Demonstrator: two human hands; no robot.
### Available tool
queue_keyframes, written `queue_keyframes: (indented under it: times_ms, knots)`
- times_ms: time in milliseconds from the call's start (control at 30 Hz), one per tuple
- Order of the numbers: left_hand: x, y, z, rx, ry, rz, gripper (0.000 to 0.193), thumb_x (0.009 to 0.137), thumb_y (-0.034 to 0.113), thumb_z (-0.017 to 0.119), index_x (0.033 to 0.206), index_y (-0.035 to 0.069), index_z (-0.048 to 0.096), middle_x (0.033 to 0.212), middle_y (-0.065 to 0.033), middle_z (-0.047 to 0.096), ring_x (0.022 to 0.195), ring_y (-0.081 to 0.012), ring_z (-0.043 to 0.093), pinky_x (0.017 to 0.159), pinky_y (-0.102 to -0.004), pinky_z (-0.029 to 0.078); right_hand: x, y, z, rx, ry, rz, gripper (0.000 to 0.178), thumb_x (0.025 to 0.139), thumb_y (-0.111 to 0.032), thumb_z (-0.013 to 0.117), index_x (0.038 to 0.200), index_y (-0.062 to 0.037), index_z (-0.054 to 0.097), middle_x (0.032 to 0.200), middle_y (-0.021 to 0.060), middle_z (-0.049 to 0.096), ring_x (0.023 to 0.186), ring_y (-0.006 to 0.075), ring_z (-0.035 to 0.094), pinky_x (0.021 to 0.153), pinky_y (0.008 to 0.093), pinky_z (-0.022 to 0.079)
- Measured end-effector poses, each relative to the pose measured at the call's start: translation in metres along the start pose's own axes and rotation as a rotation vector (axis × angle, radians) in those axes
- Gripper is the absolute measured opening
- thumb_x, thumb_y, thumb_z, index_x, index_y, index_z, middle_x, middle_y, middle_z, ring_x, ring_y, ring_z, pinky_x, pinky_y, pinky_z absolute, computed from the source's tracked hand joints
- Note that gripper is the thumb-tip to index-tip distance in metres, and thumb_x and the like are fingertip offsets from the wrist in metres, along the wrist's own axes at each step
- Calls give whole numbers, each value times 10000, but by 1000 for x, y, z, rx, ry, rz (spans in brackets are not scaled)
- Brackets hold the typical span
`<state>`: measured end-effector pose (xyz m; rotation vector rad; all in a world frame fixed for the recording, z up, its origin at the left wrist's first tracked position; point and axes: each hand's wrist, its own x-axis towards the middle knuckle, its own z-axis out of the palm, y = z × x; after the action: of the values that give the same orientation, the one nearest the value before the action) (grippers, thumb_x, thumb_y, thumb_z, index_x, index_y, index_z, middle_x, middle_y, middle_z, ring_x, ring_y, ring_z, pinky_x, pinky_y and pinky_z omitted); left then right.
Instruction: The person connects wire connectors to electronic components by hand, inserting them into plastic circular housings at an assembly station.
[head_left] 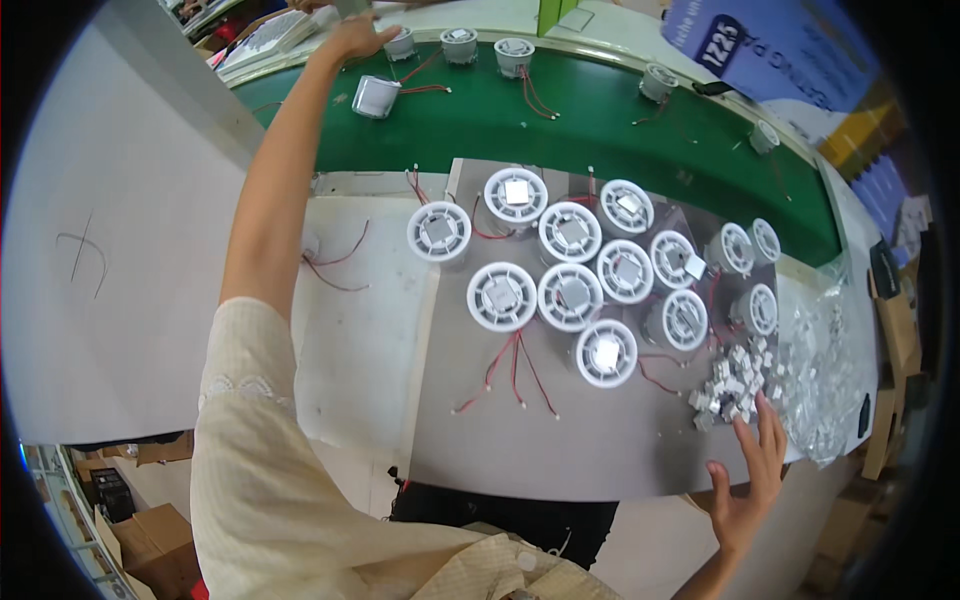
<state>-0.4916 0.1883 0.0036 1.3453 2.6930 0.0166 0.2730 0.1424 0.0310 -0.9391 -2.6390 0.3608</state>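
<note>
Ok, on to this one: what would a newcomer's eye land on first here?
Probably the cluster of round white units with spoked faces, on the grey board in the middle. Next, the left hand, stretched to the far side of the green belt at upper left, by a similar white unit. Then, at lower right, the open right hand near a pile of small silvery-white pieces.
</note>
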Motion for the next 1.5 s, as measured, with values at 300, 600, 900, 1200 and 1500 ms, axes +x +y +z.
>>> queue_keyframes:
  times_ms: [300,600,900,1200,1500]
  knots:
    - [83,16,60,62,289,-97,958,670,612,793,1377,28,519,1381,-210,570,1280,-349,551,1090,-438,430,10,23,7,-48,-12,146,437,891,-160,658,1302,-17,613,1450,232,514,1347,406,462,1122,501,329]
    - [-184,118,-102,-2,893,399,580,739,382,819,1146,20,618,1003,-248,660,983,-406,643,851,-460,520,13,-5,-14,-69,381,-36,389,982,-141,556,1314,62,554,1373,323,536,1256,452,523,1077,509,373]
    - [-482,225,-12,-129,310,1227,267,786,125,742,1040,175,677,1206,-15,650,1112,-171,625,874,-351,473,66,-111,58,566,144,-689,541,960,-367,575,1402,-56,553,1256,201,613,1116,359,622,1000,445,426]
    - [-504,199,34,194,253,1193,273,832,210,691,1099,214,638,1328,22,589,1229,-143,556,944,-361,452,19,-108,107,806,-164,-305,270,950,-178,625,1192,-88,703,921,97,712,728,255,606,738,360,478]
    - [-485,214,94,-302,118,871,417,802,206,731,1184,93,610,1279,-27,579,1208,-192,530,1013,-433,349,9,-100,142,338,73,-447,112,768,-68,732,877,-62,706,846,53,640,835,219,600,766,370,425]
